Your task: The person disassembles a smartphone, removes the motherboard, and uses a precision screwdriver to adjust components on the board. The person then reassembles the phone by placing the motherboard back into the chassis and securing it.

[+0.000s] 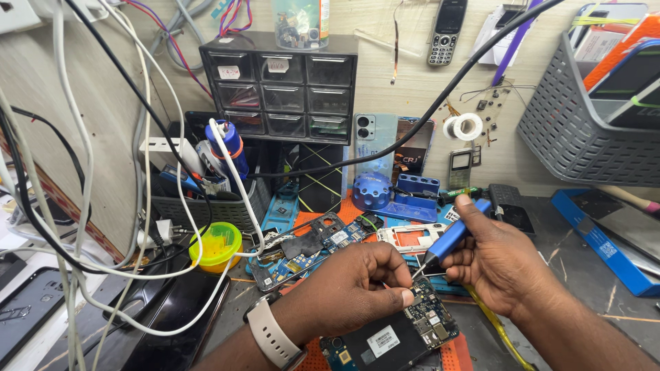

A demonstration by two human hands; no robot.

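Observation:
An opened phone [405,333] with a black battery and a bare circuit board lies at the bottom middle of the head view. My left hand [347,288] presses down on it, thumb and fingers pinched at the board's upper edge; a pale strap watch is on that wrist. My right hand [498,264] grips a blue electric screwdriver [450,237], its thin tip angled down to the board just beside my left fingertips.
Other phone boards and frames [323,244] lie behind on the orange mat. A black drawer cabinet [278,86], a blue domed holder [371,190], a yellow-green cup [216,246], a grey basket [584,124] and several hanging cables [148,158] surround the spot.

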